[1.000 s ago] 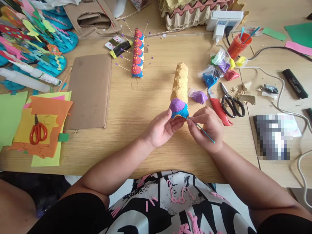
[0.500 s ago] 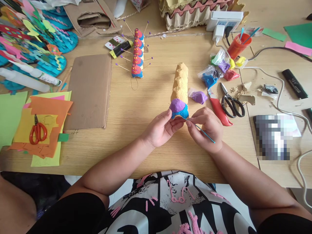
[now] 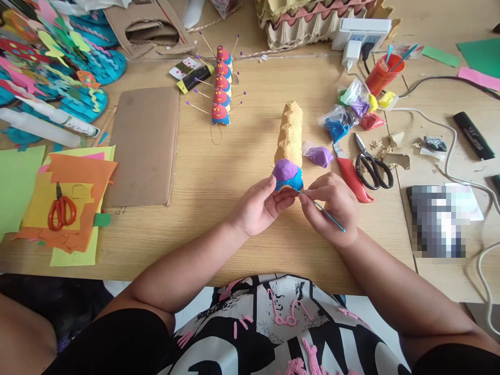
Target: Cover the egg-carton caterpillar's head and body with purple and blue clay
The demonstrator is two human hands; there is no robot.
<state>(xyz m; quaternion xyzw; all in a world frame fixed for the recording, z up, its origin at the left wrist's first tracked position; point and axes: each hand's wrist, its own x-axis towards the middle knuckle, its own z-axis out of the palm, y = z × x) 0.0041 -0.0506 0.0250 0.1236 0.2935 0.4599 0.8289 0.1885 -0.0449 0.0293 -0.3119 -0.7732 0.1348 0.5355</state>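
Note:
My left hand grips the near end of a yellow egg-carton strip, thumb on its side and fingers beneath. That end is covered with purple clay above a band of blue clay. Pinched in my right hand is a thin teal clay tool, its tip at the lower edge of the blue clay. A bag of purple clay lies just right of the strip. Farther back stands a finished-looking red and blue caterpillar with cotton-swab legs.
Red-handled knife, black scissors and bagged clay lie at right, near an orange cup and power strip. At left are a cardboard sheet, coloured paper and orange scissors. Egg trays stand behind.
Hardly anything differs. The whole view has shifted by a few pixels, while both hands keep their hold and the tool tip stays at the blue clay's lower edge.

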